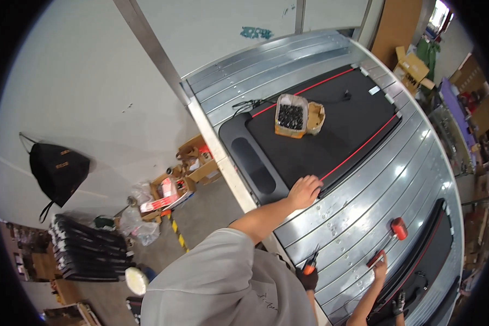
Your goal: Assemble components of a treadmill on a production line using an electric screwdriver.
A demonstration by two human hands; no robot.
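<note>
My left hand (304, 191) is bare and lies flat on the near side rail of a black treadmill deck (331, 136) with red edge lines, holding nothing. My right hand (309, 278) wears a dark glove, stays close to my grey shirt, and grips an orange-handled tool (311, 265). On the deck stand a cardboard box of dark small parts (291, 116) and a smaller open box (315, 117). To the right, another person's bare hand (379, 267) holds a red-headed mallet (399, 229).
The deck rests on a long ribbed metal table (380, 179). A second black deck (426, 261) lies at the lower right, with a gloved hand (399, 302) by it. Open cartons (171, 190), stacked black parts (89, 247) and a black bag (57, 171) are on the left.
</note>
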